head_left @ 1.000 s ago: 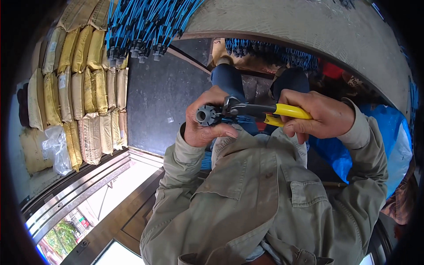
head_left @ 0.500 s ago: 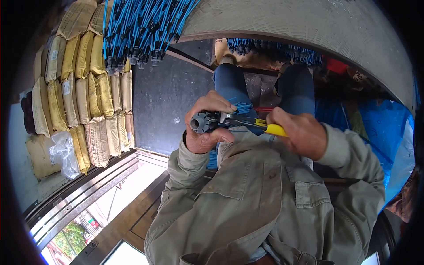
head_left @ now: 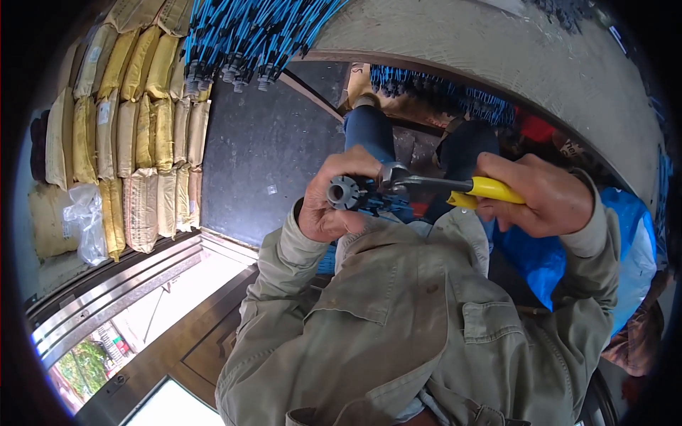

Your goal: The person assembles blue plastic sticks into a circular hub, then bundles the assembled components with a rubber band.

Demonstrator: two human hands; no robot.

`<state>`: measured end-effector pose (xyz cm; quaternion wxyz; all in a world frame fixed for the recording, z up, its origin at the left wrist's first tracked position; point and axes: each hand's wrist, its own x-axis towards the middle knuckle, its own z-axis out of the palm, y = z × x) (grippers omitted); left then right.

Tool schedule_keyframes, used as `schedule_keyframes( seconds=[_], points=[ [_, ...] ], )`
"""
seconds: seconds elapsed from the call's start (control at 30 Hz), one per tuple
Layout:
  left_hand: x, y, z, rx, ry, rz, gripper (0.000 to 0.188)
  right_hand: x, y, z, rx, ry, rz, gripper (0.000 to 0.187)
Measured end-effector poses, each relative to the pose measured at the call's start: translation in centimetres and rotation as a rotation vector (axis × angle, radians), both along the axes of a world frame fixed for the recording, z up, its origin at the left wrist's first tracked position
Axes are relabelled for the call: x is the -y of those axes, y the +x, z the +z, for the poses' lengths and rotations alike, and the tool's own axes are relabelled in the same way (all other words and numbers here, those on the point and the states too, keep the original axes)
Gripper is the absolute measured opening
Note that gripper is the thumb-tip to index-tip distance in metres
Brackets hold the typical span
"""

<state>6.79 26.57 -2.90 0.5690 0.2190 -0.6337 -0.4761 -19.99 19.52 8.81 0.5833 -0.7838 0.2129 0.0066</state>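
While a crumpled clear plastic bag (head_left: 86,226) hangs at far left, stacked tan and yellow packets (head_left: 145,135), pillow-shaped and creased, rise beside it, some carrying pale labels and print too small to read. Thin blue strands with black sleeves and ridged grey ends form a bundle (head_left: 249,39). The left hand (head_left: 317,207) curls firmly round a smooth grey tubular fitting (head_left: 344,192) with a round bore and notched rim, held above the lap. Metal pliers (head_left: 455,186) reach it, their glossy yellow handles gripped in the closed right hand (head_left: 543,197); partly hidden lettering marks a shadowed brown wrapping (head_left: 569,149), near shiny blue sheeting (head_left: 634,245).
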Motion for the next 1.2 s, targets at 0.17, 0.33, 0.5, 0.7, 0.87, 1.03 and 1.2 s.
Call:
schedule_keyframes(
  seconds=[0.17, 0.33, 0.5, 0.7, 0.87, 1.03, 1.2],
  points=[
    [-0.2, -1.0, 0.9, 0.076, -0.037, -0.025, 0.057, 0.8, 0.3, 3.5, -0.197, -0.324, 0.158, 0.016],
    [-0.1, -1.2, 0.8, 0.006, 0.011, -0.158, 0.061, 0.7, 0.5, 4.6, -0.304, -0.42, 0.196, 0.019],
    [0.3, -1.0, 2.1, 0.151, -0.031, -0.159, 0.063, 1.1, 1.4, 5.2, -0.383, -0.483, 0.246, 0.025],
    [1.1, 1.4, 1.6, -0.014, 0.188, 0.185, 0.084, 1.1, 0.8, 0.1, -0.152, -0.819, -0.132, 0.034],
    [0.9, 3.5, 3.2, -0.312, 0.164, 0.37, 0.111, 6.0, -6.1, -5.8, -0.589, -1.366, -0.614, 0.039],
    [0.2, 4.3, 5.4, -0.433, 0.055, 0.107, 0.122, 9.5, -11.5, -9.6, -0.608, -1.476, -0.74, 0.041],
    [0.6, 4.0, 7.1, -0.665, -0.032, -0.212, 0.126, 10.2, -10.3, -9.3, -0.546, -1.533, -0.731, 0.038]
  ],
)
